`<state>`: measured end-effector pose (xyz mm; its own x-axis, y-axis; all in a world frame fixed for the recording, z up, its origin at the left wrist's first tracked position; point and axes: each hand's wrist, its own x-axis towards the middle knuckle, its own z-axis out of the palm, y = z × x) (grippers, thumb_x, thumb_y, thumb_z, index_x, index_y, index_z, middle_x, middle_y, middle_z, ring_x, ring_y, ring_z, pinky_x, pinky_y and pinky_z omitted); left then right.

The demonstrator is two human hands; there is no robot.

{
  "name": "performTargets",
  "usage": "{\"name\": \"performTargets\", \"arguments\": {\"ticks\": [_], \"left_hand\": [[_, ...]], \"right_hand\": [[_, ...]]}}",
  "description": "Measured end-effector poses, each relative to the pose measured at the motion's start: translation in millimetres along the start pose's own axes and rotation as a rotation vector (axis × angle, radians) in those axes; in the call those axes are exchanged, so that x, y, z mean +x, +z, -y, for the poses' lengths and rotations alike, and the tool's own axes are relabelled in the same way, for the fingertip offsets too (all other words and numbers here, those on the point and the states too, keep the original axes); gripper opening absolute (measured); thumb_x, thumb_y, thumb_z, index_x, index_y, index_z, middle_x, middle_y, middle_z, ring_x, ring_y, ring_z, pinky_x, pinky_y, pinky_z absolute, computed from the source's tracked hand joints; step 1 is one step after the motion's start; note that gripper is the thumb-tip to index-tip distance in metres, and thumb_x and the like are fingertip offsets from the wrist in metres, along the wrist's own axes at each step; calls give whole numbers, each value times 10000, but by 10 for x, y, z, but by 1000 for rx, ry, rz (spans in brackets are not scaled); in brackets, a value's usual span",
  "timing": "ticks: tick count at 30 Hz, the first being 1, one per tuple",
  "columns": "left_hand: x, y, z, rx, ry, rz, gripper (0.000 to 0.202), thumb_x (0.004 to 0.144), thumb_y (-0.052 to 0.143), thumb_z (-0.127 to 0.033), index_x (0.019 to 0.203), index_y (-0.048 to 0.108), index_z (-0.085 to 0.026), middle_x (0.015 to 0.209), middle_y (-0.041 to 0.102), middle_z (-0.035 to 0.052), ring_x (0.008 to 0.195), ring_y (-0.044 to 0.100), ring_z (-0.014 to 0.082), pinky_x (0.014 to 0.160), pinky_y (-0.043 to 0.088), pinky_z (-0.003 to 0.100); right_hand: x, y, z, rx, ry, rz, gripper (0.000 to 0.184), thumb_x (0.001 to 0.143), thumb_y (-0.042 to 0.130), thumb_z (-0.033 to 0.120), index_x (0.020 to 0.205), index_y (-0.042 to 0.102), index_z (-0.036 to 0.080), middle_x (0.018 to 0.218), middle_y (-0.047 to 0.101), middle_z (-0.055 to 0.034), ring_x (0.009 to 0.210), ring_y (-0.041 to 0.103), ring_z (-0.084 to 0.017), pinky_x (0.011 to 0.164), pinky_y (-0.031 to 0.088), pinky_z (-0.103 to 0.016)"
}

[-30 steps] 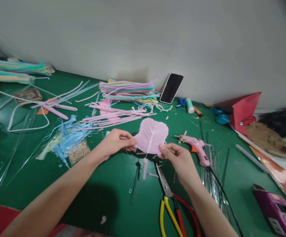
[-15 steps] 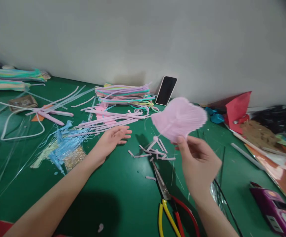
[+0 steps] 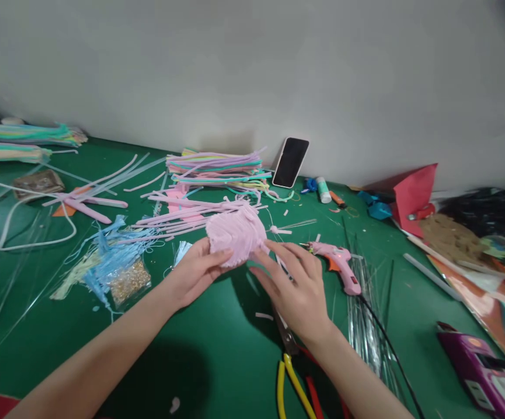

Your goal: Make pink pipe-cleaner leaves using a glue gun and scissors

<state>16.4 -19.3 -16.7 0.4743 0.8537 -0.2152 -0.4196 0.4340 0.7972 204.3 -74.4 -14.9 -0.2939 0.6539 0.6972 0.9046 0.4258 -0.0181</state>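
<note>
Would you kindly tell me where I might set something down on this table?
The green table has bare room between the left forearm and the yellow handles, small scraps aside, and between the black cord and the purple box. It is crowded at the back with fuzzy sticks and at left with blue tassels.

Forearms (image 3: pixel 108 343) angled inward, left grip (image 3: pixel 202 267) pinched — right grip (image 3: pixel 294 282) curled nearby

We find the petal (image 3: pixel 235 235) fuzzy, the glue gun (image 3: pixel 340 263) smooth plastic, the phone (image 3: pixel 291 163) by the bench's (image 3: pixel 221 355) back edge glossy.
</note>
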Motion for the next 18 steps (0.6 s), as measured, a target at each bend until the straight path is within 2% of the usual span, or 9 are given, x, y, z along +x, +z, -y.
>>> {"name": "performTargets", "arguments": {"ticks": [3, 4, 6, 7, 8, 11, 13, 16, 18], "left_hand": [[71, -37, 30, 24, 13, -92, 312, 777, 710, -184, 1083, 656, -159, 1146, 685, 96, 1041, 647, 235, 914, 530, 356], [88, -48, 29, 17, 20, -112, 273, 788, 696, -177, 1058, 662, -154, 1138, 688, 95, 1020, 656, 233, 897, 543, 363], [116, -65, 22, -21, 31, -170, 206, 813, 660, -158, 1019, 664, -148, 1116, 696, 97, 977, 673, 230, 859, 566, 374], [127, -68, 19, -46, 26, -198, 183, 830, 637, -154, 1011, 660, -144, 1096, 702, 100, 950, 682, 229, 838, 575, 377], [137, -69, 19, -68, 15, -221, 170, 848, 613, -158, 1013, 653, -140, 1068, 710, 107, 919, 692, 230, 817, 582, 380], [157, -60, 29, -110, -20, -256, 170, 892, 557, -187, 1037, 625, -130, 964, 730, 117, 815, 714, 227, 756, 594, 378], [158, -53, 41, -121, -24, -264, 165, 901, 546, -203, 1033, 615, -130, 914, 735, 110, 751, 716, 213, 716, 597, 358], [145, -58, 52, -111, -28, -258, 150, 883, 575, -210, 1005, 620, -135, 870, 736, 96, 687, 708, 191, 658, 594, 319], [137, -74, 50, -84, -18, -258, 152, 854, 611, -215, 981, 635, -136, 865, 735, 90, 676, 702, 188, 634, 590, 310]], "right_hand": [[-84, -256, 4, 95, 294, 54, 211, 884, 573, 284, 1074, 606, 200, 1034, 666, -114, 965, 618, -241, 840, 503, -392], [-163, -370, 20, 118, 386, 156, 194, 894, 544, 319, 1036, 595, 197, 926, 667, -94, 850, 644, -221, 743, 534, -354], [-402, -584, 73, 178, 522, 504, 228, 882, 539, 374, 1026, 559, 198, 739, 643, -35, 609, 641, -182, 516, 524, -276], [-551, -667, 107, 217, 526, 641, 256, 869, 545, 362, 1063, 543, 196, 740, 653, -32, 588, 651, -180, 482, 519, -259], [-706, -727, 143, 249, 506, 741, 309, 843, 565, 326, 1119, 528, 191, 834, 682, -58, 681, 687, -197, 546, 550, -264], [-1102, -763, 238, 201, 542, 783, 596, 773, 556, 223, 1346, 398, 181, 996, 680, -105, 751, 706, -228, 593, 574, -301], [-1238, -714, 262, 173, 577, 755, 647, 808, 519, 250, 1419, 319, 178, 989, 685, -117, 724, 706, -241, 550, 566, -313], [-1243, -667, 218, 217, 595, 740, 564, 832, 496, 291, 1380, 418, 177, 912, 701, -117, 687, 700, -253, 548, 563, -328], [-1175, -704, 149, 321, 694, 755, 504, 783, 536, 276, 1277, 544, 180, 918, 700, -118, 724, 699, -254, 623, 570, -339]]}}
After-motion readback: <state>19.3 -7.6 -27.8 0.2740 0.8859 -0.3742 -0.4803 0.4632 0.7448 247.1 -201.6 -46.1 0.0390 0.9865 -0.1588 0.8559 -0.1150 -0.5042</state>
